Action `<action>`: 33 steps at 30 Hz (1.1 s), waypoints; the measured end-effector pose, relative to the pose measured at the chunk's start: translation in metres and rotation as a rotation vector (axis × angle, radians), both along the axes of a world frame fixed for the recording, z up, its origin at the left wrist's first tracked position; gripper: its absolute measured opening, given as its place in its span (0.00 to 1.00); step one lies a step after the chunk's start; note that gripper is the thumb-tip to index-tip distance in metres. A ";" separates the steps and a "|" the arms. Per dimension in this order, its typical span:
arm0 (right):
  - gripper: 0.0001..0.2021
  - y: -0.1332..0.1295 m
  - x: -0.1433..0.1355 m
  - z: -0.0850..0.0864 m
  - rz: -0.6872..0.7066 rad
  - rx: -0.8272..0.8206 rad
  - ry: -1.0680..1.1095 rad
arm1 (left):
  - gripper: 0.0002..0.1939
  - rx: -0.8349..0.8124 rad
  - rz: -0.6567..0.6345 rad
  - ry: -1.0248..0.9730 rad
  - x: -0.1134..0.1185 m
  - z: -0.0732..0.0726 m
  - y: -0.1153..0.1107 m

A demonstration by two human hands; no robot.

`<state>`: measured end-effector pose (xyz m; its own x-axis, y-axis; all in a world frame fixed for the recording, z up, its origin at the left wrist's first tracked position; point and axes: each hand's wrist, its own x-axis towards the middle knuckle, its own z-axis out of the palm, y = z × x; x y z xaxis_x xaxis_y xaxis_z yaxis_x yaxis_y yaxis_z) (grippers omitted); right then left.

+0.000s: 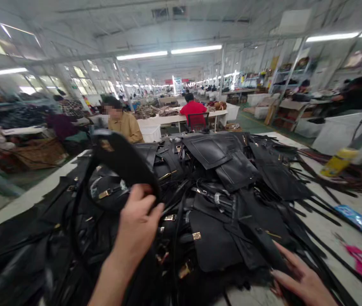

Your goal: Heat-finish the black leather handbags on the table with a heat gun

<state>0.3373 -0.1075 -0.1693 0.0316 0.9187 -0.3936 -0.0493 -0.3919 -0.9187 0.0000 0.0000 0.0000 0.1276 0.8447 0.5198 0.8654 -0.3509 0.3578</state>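
My left hand (138, 214) is closed around a long black leather piece (120, 155) with a gold fitting near its raised end, held up over the heap. A thin black strap (74, 212) loops down from that piece, slightly blurred. At the lower right, my right hand (297, 274) pinches a wide black leather band (262, 242) between thumb and fingers. Under both hands lies a big heap of black leather bag parts (216, 242) with gold clasps. Whether the two held pieces are joined cannot be seen.
Pink-handled snips (357, 259), a blue packet (361, 221) and a yellow can (339, 162) lie or stand on the pale table (324, 195) at right. Black straps hang across its right side. Beyond it sit a person in tan (125, 125) and one in red (194, 108).
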 end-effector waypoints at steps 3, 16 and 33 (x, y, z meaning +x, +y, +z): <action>0.41 -0.008 0.005 -0.001 0.007 0.013 -0.034 | 0.10 -0.280 -0.311 0.133 0.049 -0.080 0.015; 0.33 0.012 -0.017 -0.009 0.210 0.017 -0.034 | 0.39 -0.348 -0.151 0.360 0.044 -0.240 0.020; 0.31 0.107 -0.065 0.007 0.237 0.134 -0.077 | 0.42 -0.402 -0.187 0.243 0.033 -0.249 0.021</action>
